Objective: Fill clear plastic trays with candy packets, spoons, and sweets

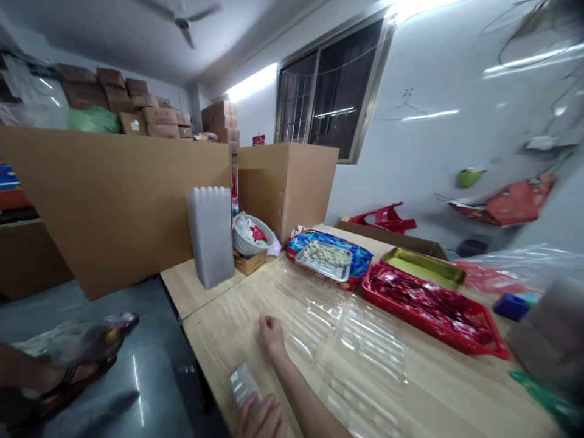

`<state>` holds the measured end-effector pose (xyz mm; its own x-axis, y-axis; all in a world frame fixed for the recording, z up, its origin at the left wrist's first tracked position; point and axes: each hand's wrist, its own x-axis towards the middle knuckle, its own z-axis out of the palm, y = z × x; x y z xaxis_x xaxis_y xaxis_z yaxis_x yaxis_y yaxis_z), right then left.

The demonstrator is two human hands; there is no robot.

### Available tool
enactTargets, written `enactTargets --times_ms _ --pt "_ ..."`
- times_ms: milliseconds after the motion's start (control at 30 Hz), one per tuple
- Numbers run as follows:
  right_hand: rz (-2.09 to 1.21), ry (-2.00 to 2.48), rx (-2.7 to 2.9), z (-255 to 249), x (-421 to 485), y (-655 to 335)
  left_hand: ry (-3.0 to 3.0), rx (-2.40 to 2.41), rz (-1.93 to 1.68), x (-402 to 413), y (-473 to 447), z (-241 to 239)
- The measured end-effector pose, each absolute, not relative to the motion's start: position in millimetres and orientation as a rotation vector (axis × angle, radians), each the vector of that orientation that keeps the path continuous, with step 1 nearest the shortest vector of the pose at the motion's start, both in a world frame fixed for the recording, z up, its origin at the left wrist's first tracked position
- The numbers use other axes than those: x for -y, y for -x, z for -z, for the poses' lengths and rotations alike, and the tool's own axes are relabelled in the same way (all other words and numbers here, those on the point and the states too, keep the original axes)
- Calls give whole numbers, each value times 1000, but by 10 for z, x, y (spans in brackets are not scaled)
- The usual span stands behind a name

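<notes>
One translucent greyish plastic box [243,382], rectangular, with pale highlights and blurred detail, is recorded near the left edge of the wood-grain table [214,331], my left hand's [262,420] fingers over its near end, whether clamped I cannot tell, my right hand [271,333] curled into a fist beyond.
</notes>
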<state>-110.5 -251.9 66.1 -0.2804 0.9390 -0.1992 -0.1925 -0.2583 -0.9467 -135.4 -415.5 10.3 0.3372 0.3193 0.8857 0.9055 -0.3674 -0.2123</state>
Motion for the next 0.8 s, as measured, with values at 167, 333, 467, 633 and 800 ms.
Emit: enactTargets --times_ms 167,333,467,633,800 --pt "-1757 1023 1285 -692 3006 330 2250 1243 902 4435 1328 -548" --pt "-2075 767 1398 -919 3630 -323 2380 1364 898 4544 1314 -756" --pt "-2069 706 1429 -1022 3778 -452 2389 1337 918 4521 1317 -759" --pt "-2084 681 1411 -1014 3751 -402 2418 1353 873 4519 1320 -803" --pt "-1965 806 1445 -901 3818 -385 2406 1329 843 4510 1317 -813"
